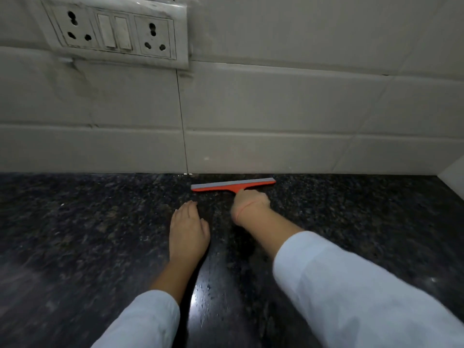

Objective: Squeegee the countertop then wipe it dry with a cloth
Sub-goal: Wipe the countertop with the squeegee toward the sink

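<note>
I see my right hand [249, 203] closed in a fist around the handle of the orange plastic squeegee with the grey rubber blade [232, 184], the handle itself hidden inside the grip. The squeegee lies at the far edge of the dark speckled granite worktop [75, 234], its blade running almost parallel to the grey tiled wall [276, 109] and just beside the seam where wall and worktop meet. My left hand [188, 233] rests flat, palm down, on the worktop with fingers extended and together, gripping nothing, just beside the right hand and slightly nearer to me. Both arms wear white sleeves [351, 285]. Small water droplets glisten on the worktop between my forearms. A white double socket plate with two switches [113, 33] sits on the wall at upper left.
</note>
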